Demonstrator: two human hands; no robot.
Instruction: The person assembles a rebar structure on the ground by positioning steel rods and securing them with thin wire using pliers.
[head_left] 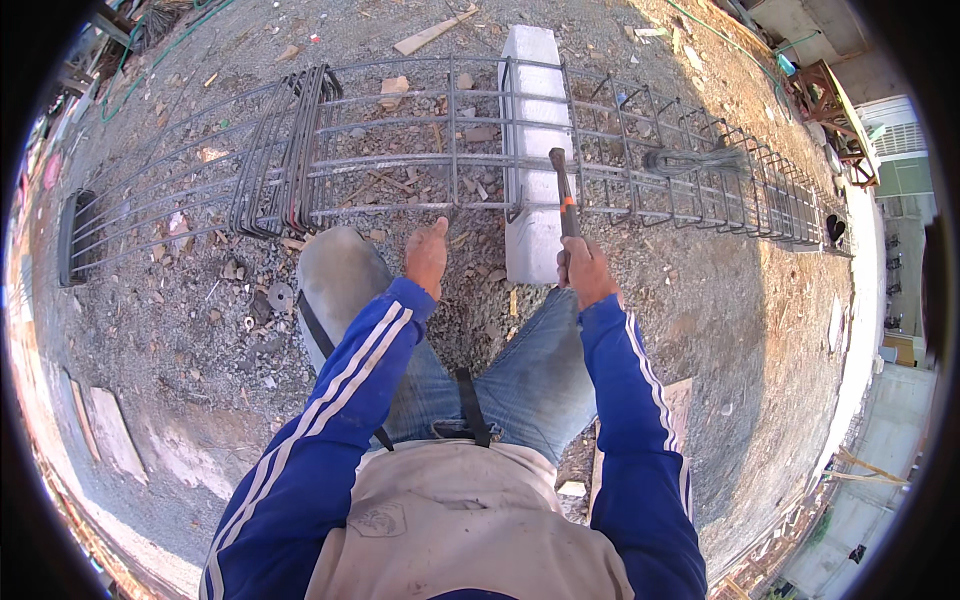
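Well, tool in right grip, rebar beyond.

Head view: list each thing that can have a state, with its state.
Right hand: closed around the tool
Tool: gripped by its handle
Left hand: near the bars, grip unclear
Stirrups at left: bunched together
White block: lying crosswise beneath the bars
Grey wires: gathered in a bundle

Wooden offcut, grey disc on gravel.
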